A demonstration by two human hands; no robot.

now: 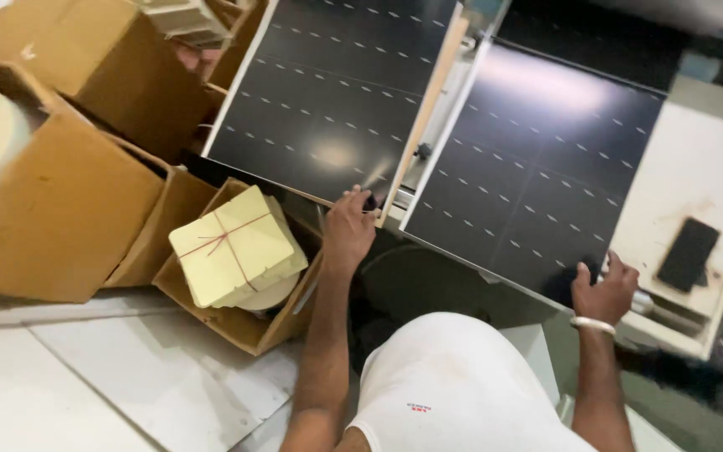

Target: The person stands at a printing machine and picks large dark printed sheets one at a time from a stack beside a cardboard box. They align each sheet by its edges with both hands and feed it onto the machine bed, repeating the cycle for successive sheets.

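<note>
Two dark panels [537,167] lie partly out of frame; left hand [349,230] and right hand [604,289] grip unclearly at their near edges.

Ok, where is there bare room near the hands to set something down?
Bare: the white bench top right of the right dark panel, above the black phone, and the pale sheets lower left. Crowded: the cardboard boxes and the tied yellow bundle beside the left hand. The right hand grips the panel corner.
</note>
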